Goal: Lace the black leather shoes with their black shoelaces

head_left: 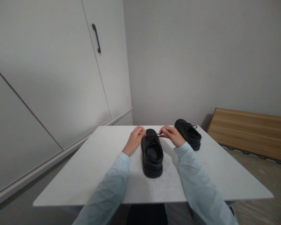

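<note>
A black lace-up shoe (152, 164) stands on the white table in front of me, its toe pointing away and its heel towards me. Between finger and thumb, my right hand (171, 134) pinches the shoelace (158, 134), which stretches out to the right from the shoe's front. At the left side of the toe, the fingers of my left hand (136, 137) are curled and pressed together; what they grip is too small to make out. The shoe's opening faces up between my two forearms.
Another black shoe (188, 133) with a bowed lace lies at the table's back right, close beyond my right wrist. The white table (89, 178) meets a wall behind. White cabinet doors (61, 78) rise on the left. A wood-grain panel (248, 131) sits right of the table.
</note>
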Motion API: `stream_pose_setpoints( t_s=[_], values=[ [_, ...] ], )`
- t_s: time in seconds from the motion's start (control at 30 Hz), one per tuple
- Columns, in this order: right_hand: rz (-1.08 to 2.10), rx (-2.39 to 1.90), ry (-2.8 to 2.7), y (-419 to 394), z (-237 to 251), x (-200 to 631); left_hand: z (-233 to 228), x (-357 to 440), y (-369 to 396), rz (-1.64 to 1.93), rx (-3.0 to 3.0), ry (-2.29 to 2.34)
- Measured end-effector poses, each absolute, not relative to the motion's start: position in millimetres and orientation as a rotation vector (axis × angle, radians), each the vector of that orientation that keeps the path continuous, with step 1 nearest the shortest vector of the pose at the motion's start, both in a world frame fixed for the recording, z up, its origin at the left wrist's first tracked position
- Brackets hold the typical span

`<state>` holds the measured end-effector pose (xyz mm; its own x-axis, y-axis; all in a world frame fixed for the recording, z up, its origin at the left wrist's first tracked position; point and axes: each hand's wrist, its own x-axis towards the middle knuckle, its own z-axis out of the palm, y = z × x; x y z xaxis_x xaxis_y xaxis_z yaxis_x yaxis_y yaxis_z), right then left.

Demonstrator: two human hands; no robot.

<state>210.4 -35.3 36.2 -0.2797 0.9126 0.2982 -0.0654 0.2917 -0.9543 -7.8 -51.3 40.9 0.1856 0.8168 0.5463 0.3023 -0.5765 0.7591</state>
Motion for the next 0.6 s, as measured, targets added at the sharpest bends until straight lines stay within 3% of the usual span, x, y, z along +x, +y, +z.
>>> stream_pose_setpoints(
  t_s=[0.3,0.6],
  values=[
    [1.454,-0.601,-1.305,-42.4,38.7,203.2,36.8,3.0,-55.7,1.329,1.056,0.458],
    [1.560,-0.537,-1.185,-46.2,40.7,189.4,39.3,10.8,-59.2,1.316,0.734,0.373]
  ],
)
